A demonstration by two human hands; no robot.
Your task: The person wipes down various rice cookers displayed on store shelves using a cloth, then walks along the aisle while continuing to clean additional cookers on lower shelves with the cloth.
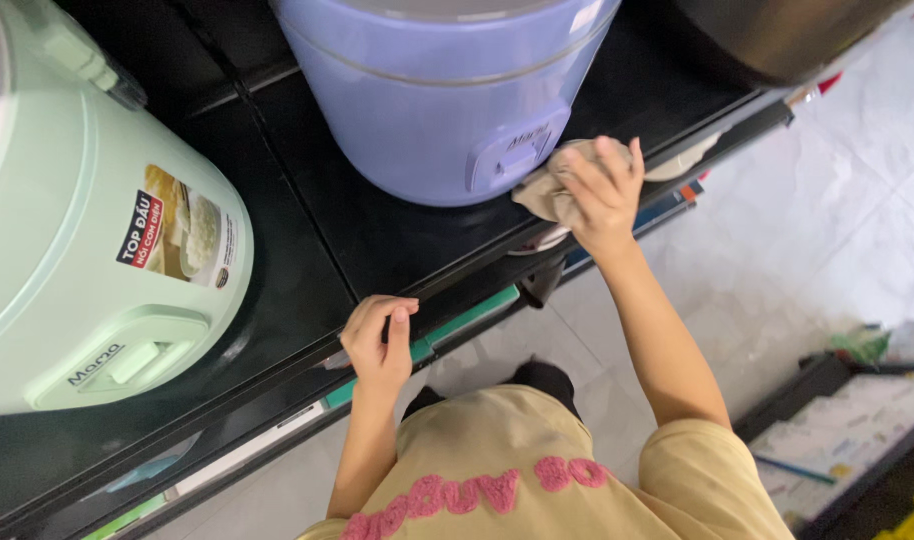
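The right hand [602, 195] is closed around a crumpled beige cloth [549, 188], pressing it against the lower front of a lavender rice cooker [437, 90], just beside the cooker's control panel [517, 152]. The cooker stands on a black shelf [377, 235] toward the far side of the scene. The left hand [380, 345] grips the shelf's near edge, fingers curled over the rim and thumb up, holding nothing else. To the left, well apart from both hands, sits a mint-green rice cooker [87, 220] (a picture label on its side). A dark metallic pot [777, 35] shows at the far right.
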